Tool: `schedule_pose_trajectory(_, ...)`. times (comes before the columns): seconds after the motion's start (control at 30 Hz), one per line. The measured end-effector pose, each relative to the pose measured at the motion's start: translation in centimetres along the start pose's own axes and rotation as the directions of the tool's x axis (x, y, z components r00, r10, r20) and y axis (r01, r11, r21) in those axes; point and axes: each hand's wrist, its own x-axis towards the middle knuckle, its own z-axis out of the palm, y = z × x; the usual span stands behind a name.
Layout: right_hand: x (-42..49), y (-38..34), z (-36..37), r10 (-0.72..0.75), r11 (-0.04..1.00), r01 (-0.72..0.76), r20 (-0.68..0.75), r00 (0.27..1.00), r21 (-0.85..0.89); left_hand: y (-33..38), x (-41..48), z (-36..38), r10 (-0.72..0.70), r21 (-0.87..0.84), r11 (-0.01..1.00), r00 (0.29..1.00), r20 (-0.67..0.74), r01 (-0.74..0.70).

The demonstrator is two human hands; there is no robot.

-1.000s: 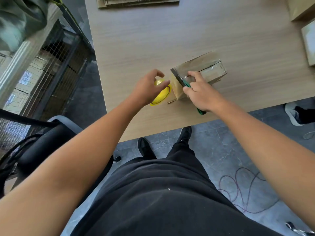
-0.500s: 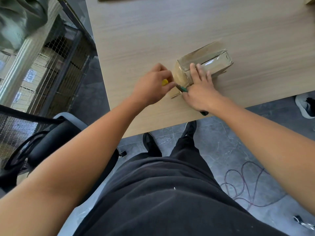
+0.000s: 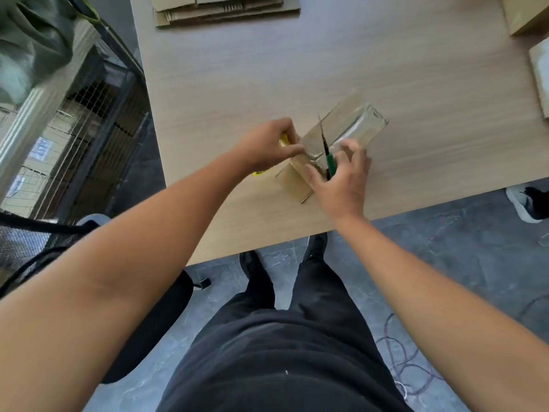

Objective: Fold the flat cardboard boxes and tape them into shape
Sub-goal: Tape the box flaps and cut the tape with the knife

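Cardboard box [image 3: 352, 126], small and brown, lies on the worktop [image 3: 416, 69] close to its near edge, between the person's two hands. Clear glossy tape is wrapped over its top and far end.

The left hand [image 3: 267, 147] is curled round a yellow tape roll [image 3: 283, 141], mostly hidden behind the fingers, just beside the box's near end. The right hand [image 3: 341, 179] grips a green-handled knife [image 3: 331, 165], blade pointing up and away across the box.

The box looks light and hollow. Its card is probably stiff enough to keep its shape but would dent under a hard squeeze. The taped faces look slick, so fingers may slide there. Best to hold it across the bare card at the near end or by the corners, where the folds give strength.

Compared with half a second ago, the right hand's fingers no longer lie flat on the box; they have drawn back round the handle. The blade, then low at the box's near end, now stands raised. The roll, plainly seen a second ago, is almost covered. A stack [image 3: 225, 10] of flat boxes shows again at the far edge.
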Motion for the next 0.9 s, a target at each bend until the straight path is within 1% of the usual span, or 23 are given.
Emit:
schedule_pose_trajectory(0.07,0.6,1.0,-0.2,-0.078,0.997,0.078,-0.015,0.997,0.004,-0.3,-0.8,1.3,-0.044,-0.054,0.998,0.998,-0.035,0.043)
schedule_pose_trajectory(0.1,0.9,1.5,-0.5,-0.12,0.992,0.12,-0.001,0.993,0.026,-0.2,-1.4,1.9,-0.06,-0.098,0.994,0.997,-0.046,0.055)
schedule_pose_trajectory(0.17,1.8,2.7,-1.4,-0.212,0.974,0.205,0.076,0.974,0.093,0.1,-2.5,2.8,-0.1,-0.176,0.98,0.993,-0.061,0.088)
schedule_pose_trajectory(0.27,4.0,4.7,-2.9,-0.368,0.928,0.336,0.241,0.898,0.162,1.0,-3.3,3.3,-0.19,-0.243,0.954,0.98,-0.051,0.173)
schedule_pose_trajectory(0.37,6.2,5.9,-4.1,-0.442,0.897,0.394,0.393,0.806,0.2,2.3,-3.4,3.6,-0.302,-0.26,0.923,0.952,-0.039,0.283)
schedule_pose_trajectory(0.43,6.9,6.5,-4.7,-0.478,0.877,0.388,0.427,0.768,0.283,3.2,-3.2,3.7,-0.35,-0.214,0.92,0.934,-0.078,0.327)
schedule_pose_trajectory(0.47,7.2,6.8,-5.0,-0.489,0.866,0.362,0.426,0.761,0.345,3.7,-3.1,3.7,-0.373,-0.201,0.916,0.923,-0.096,0.349)
schedule_pose_trajectory(0.57,8.0,7.2,-6.4,-0.47,0.843,0.25,0.426,0.774,0.476,5.0,-2.8,3.5,-0.428,-0.223,0.893,0.892,-0.147,0.392)
schedule_pose_trajectory(0.63,8.3,7.4,-7.1,-0.443,0.848,0.229,0.403,0.801,0.478,5.9,-2.8,3.1,-0.414,-0.244,0.897,0.893,-0.176,0.367)
schedule_pose_trajectory(0.7,8.7,7.6,-7.3,-0.399,0.878,0.218,0.401,0.825,0.426,6.7,-2.6,3.2,-0.391,-0.254,0.905,0.903,-0.179,0.342)
schedule_pose_trajectory(0.73,9.0,7.7,-7.2,-0.387,0.892,0.216,0.424,0.819,0.397,6.9,-2.5,3.3,-0.384,-0.247,0.908,0.907,-0.171,0.338)
schedule_pose_trajectory(0.83,9.7,7.9,-6.9,-0.421,0.894,0.255,0.497,0.758,0.368,7.5,-2.0,4.1,-0.386,-0.156,0.918,0.912,-0.138,0.365)
schedule_pose_trajectory(0.9,10.1,7.8,-7.0,-0.42,0.893,0.241,0.509,0.751,0.381,8.0,-2.0,4.3,-0.389,-0.087,0.921,0.913,-0.124,0.381)
